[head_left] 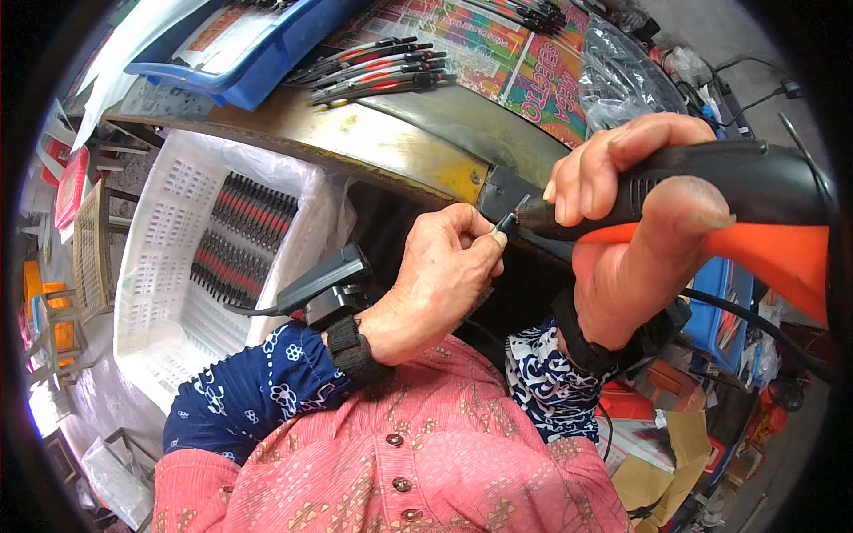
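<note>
Cluttered workshop surroundings ring a metal-edged worktop (404,133) that crosses the upper middle of the view. Just in front of its near edge, a small dark slender piece (505,223) sits in the pinch of the left hand (446,271), its thumb and forefinger closed on it. That grip covers most of the piece, so its full shape is hidden. Right beside it is the nose of a black-and-orange power tool (733,182), gripped by the right hand (626,191) with the fingers wrapped over the body; whether nose and piece touch, I cannot tell.

The main danger seems to be here: the fingertips are so near the nose that a slip or an off-line push could catch them. A piece this thin could also twist out of the pinch or go in crooked, since only the fingertips steady it. A black cable (755,325) hangs below the tool and might snag, tugging the aim aside.

Farther out, black-and-red sticks (382,73) lie loosely on the worktop near a blue tray (227,84); a careless elbow could scatter them. More stand in rows inside a white crate (147,324).
</note>
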A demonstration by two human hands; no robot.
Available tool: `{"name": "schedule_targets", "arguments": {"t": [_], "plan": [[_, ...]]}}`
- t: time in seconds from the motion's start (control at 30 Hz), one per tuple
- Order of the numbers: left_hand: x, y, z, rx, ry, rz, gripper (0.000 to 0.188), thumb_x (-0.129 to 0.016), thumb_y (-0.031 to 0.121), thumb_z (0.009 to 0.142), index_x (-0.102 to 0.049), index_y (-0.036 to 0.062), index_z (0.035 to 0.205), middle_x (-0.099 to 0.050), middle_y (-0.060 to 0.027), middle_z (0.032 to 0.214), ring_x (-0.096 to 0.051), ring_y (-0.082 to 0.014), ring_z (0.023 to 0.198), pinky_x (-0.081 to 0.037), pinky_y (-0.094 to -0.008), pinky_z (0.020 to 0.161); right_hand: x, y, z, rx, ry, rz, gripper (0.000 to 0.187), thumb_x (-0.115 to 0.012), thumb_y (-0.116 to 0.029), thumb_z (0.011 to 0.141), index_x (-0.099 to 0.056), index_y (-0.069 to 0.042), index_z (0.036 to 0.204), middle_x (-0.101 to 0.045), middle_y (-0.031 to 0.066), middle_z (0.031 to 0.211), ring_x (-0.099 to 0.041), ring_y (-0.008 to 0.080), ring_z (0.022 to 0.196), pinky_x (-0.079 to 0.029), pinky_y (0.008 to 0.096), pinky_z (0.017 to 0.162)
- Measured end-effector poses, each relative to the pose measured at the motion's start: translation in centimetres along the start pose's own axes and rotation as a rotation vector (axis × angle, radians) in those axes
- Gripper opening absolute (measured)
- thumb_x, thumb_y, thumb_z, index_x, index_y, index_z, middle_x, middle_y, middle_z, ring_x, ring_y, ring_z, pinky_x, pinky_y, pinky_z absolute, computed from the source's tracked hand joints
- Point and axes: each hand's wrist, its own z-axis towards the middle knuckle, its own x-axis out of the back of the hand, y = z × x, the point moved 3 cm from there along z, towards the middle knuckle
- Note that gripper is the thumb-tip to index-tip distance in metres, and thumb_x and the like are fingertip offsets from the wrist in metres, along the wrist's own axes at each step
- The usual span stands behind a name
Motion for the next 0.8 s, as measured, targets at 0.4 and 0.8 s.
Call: {"name": "schedule_targets", "arguments": {"t": [0.4,0.8], "plan": [[0.2,0.0,0.2,-0.031,-0.026,0.053,0.013,-0.056,0.015,0.089,-0.052,0.0032,0.084,-0.055,-0.0014,0.067,-0.046,-0.0066,0.049,-0.033,-0.0200,0.041,0.9,-0.4,-1.4,0.000,0.076,0.156,0.069,-0.055,-0.067,0.075,-0.049,-0.002,0.098,-0.046,0.0026,0.064,-0.048,0.0144,0.056,-0.043,0.0311,0.060],[5.2,6.1,1.3,-0.765,0.228,0.774,0.014,-0.061,0.010,0.083,-0.055,-0.0012,0.080,-0.053,-0.0010,0.064,-0.049,-0.0059,0.053,-0.039,-0.0218,0.047,3.5,0.5,-2.8,-0.098,0.131,0.473,0.059,-0.069,-0.051,0.075,-0.046,0.000,0.095,-0.048,0.0047,0.062,-0.049,0.0139,0.053,-0.045,0.0283,0.055]]}}
